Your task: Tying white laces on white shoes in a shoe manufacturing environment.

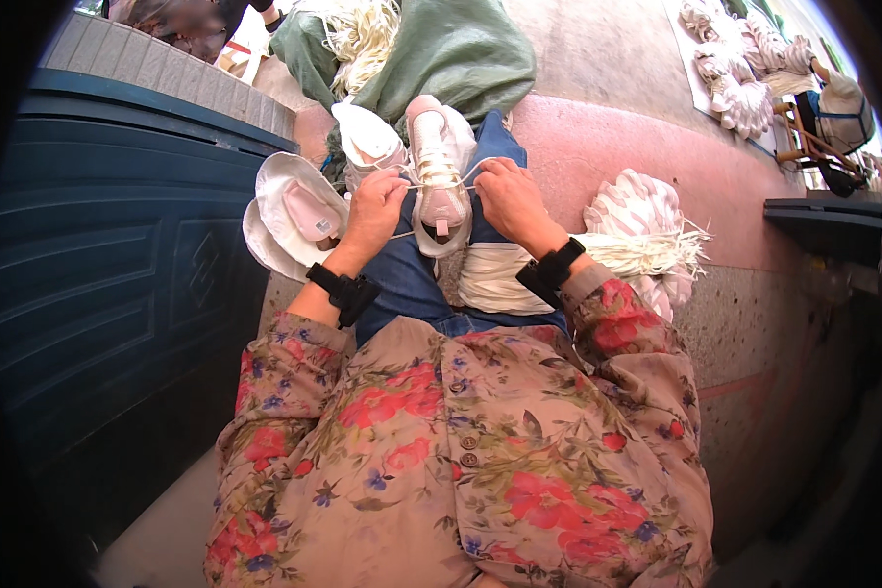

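A pale pink and white lace-up shoe rests between my knees, its toe pointing away from me and its heel opening nearest me. White lace runs through its eyelets. My left hand is closed in a pinch on one end of the shoelace, left of the tongue. On the other side, my right hand pinches the lace's other end, and the lace stretches out from the shoe toward both hands. Just left of this shoe is another pale shoe, partly hidden behind my left hand.
White and pink shoe uppers lie stacked at my left, beside a dark blue panelled door. A bundle of white laces lies by my right thigh, near bundled shoe parts. Ahead is a green sack with loose laces.
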The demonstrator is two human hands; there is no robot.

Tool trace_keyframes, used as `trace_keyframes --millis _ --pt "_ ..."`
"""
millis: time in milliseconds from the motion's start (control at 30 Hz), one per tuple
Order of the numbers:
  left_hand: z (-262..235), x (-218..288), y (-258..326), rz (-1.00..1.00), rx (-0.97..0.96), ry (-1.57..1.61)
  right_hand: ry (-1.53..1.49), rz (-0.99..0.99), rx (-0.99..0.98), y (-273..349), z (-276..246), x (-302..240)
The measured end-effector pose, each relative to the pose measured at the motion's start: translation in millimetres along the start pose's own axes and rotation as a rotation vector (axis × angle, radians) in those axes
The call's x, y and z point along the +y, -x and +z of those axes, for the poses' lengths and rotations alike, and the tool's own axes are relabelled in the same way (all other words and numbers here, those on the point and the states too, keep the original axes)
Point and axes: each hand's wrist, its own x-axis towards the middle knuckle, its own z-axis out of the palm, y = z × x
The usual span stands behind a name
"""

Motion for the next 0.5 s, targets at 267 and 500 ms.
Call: trace_keyframes --millis 267,500 --pt "2 9 15 -0.367 -0.107 0.248 0.082 0.017 0.015 -7 7 -1" --pt "7 6 10 -0.326 -0.029 0.136 0.141 -0.077 -0.049 -11 7 -9"
